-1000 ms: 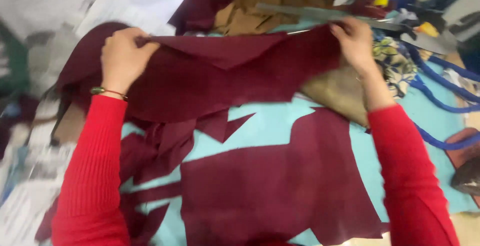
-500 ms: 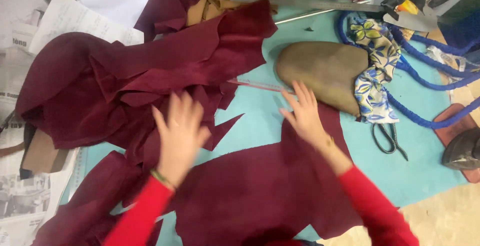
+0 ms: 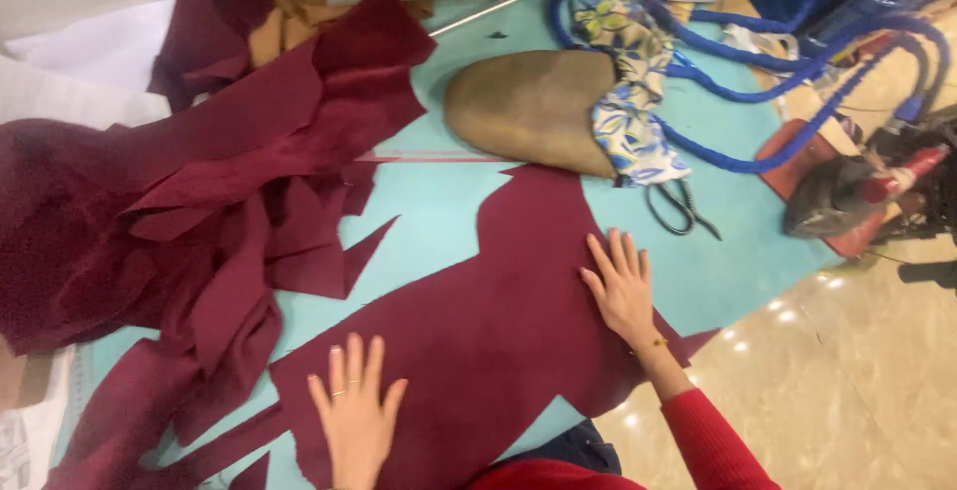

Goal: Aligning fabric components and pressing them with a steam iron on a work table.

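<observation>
Both hands have come down off the heaped cloth since the earlier frames and now lie flat on the cut maroon piece [image 3: 498, 321]. Fingers [image 3: 351, 360] of the left hand [image 3: 357, 412] are spread wide and pressed palm-down, holding nothing; those of the right hand [image 3: 623, 286] are likewise splayed and flat, gripping nothing. Left sits near the lower edge of the piece, right near its right-hand edge, so the cloth lies directly under both palms and stretches away from the fingertips towards the far side of the desk [image 3: 439, 201]. Its long axis runs on a slant, from the lower left by the left hand up to the narrow neck just short of the tan pressing cushion [image 3: 533, 106]; the right hand is the nearer to that neck, the left to the ragged strips at the lower left. Outward from there: one loose heap of maroon offcuts [image 3: 199, 211] lies to the left, apart from the flat piece across bare turquoise. One pair of black scissors [image 3: 678, 206] lies just beyond the right fingertips, touching neither hand. One floral cloth [image 3: 628, 111] drapes the cushion's right end. One blue hose [image 3: 797, 81] coils farther right, beside what may be an iron [image 3: 837, 201], though the view there is murky.
</observation>
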